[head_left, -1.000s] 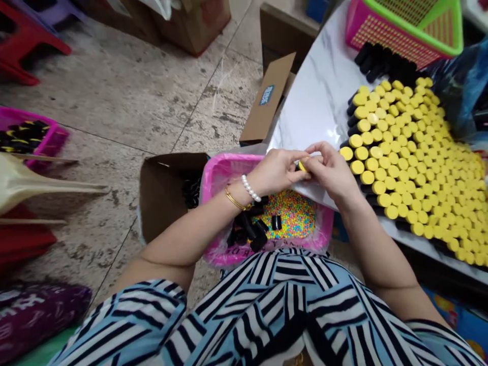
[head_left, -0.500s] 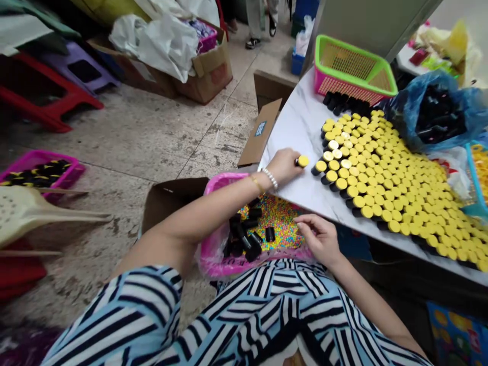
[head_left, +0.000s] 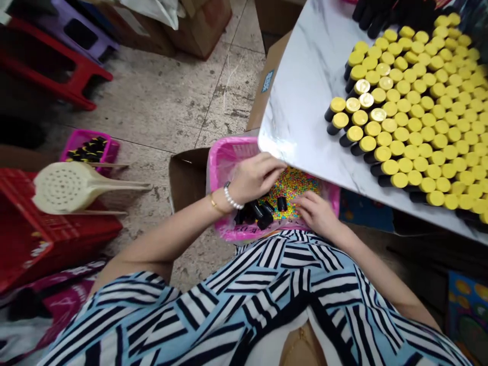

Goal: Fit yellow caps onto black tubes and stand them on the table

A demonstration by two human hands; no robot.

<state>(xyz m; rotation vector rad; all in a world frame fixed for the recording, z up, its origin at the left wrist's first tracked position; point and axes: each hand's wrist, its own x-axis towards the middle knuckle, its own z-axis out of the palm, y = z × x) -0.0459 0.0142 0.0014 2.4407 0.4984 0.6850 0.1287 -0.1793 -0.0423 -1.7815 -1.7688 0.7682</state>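
Note:
A pink basket [head_left: 219, 168] lined with clear plastic stands at my lap. It contains small multicoloured beads [head_left: 295, 180] and loose black cylinders [head_left: 282, 204]. My left hand [head_left: 257, 178], wearing a bead bracelet, hangs over the basket by the table corner. Its fingers are stretched out and slightly bent, with nothing visible in them. Above the beads on the right side is my right hand [head_left: 316, 212]. Its fingers are bunched together, and whatever lies between them is hidden. Many black cylinders with yellow tops [head_left: 404, 132] stand close together on the white table [head_left: 305, 101].
Cardboard boxes [head_left: 202, 30] stand on the floor beyond. An open carton [head_left: 186, 178] sits beside the pink basket. At left are a red stool [head_left: 57, 61], a cream perforated scoop [head_left: 63, 188], a red crate [head_left: 76, 236] and a smaller pink basket [head_left: 112, 150].
My left hand has set its yellow-topped cylinder down at the near end of the group and moved back over the pink basket. My right hand stays by the beads. The view has tilted down.

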